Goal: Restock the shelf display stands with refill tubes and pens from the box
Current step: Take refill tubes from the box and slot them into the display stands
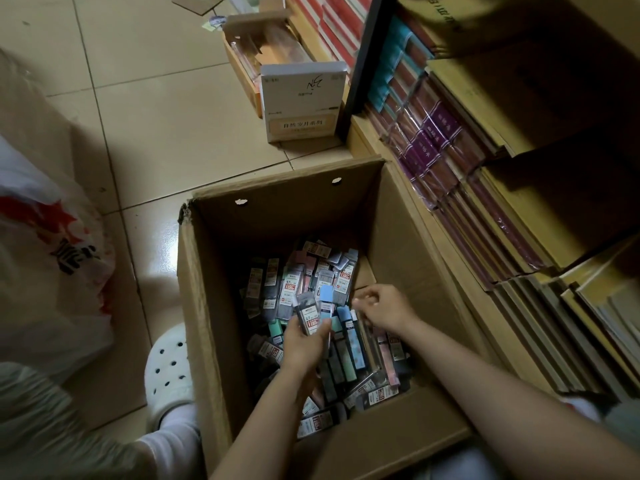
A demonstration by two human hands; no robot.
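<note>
An open cardboard box [214,306] stands on the floor, its bottom covered with several refill tubes [277,289] in grey, blue, green and pink. My left hand [301,344] is down inside the box, shut on a small bunch of tubes [317,311], one with a light blue cap. Just to the right, my right hand [381,308] hovers over the pile with fingers curled; whether it pinches anything is hidden. A white display stand [301,102] stands on the floor beyond the box.
A shelf of wrapped notebooks [450,168] runs along the right, close to the box. A wooden tray [266,46] sits behind the display stand. A plastic bag [45,254] lies at left. My white shoe [169,372] touches the box's left wall.
</note>
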